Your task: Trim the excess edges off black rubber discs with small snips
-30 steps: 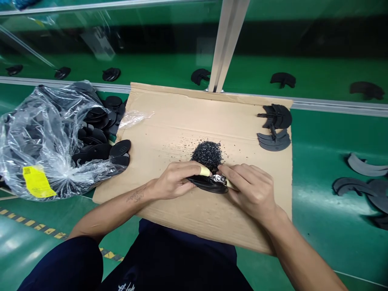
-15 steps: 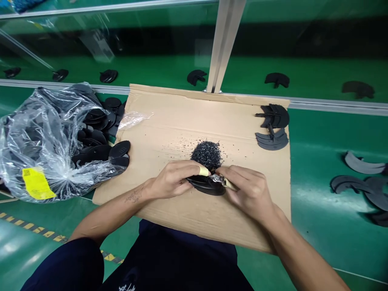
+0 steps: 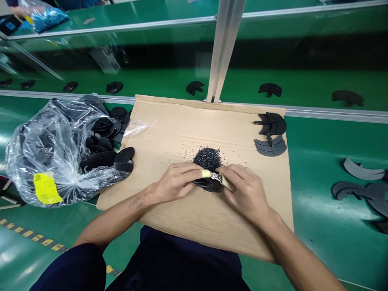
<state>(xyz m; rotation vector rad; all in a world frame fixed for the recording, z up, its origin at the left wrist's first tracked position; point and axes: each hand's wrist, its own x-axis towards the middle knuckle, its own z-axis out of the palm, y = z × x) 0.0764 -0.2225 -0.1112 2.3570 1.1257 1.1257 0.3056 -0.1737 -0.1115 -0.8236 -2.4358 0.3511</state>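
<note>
Both hands have barely shifted — left hand (image 3: pixel 176 182) still grips the black part (image 3: pixel 210 185) over the cardboard (image 3: pixel 182 133). Right hand (image 3: pixel 247 193) stays closed around the small knife (image 3: pixel 220 179) — shavings pile (image 3: pixel 207 158) unchanged.

Both forearms are bare, with no sleeves or gloves showing. The left hand (image 3: pixel 176 184) wears a yellow cot on one fingertip, and a small dark tattoo marks the forearm just behind that hand's wrist. The right hand (image 3: pixel 247 194) is unadorned. Dark navy clothing covers the lap below the left hand.
</note>
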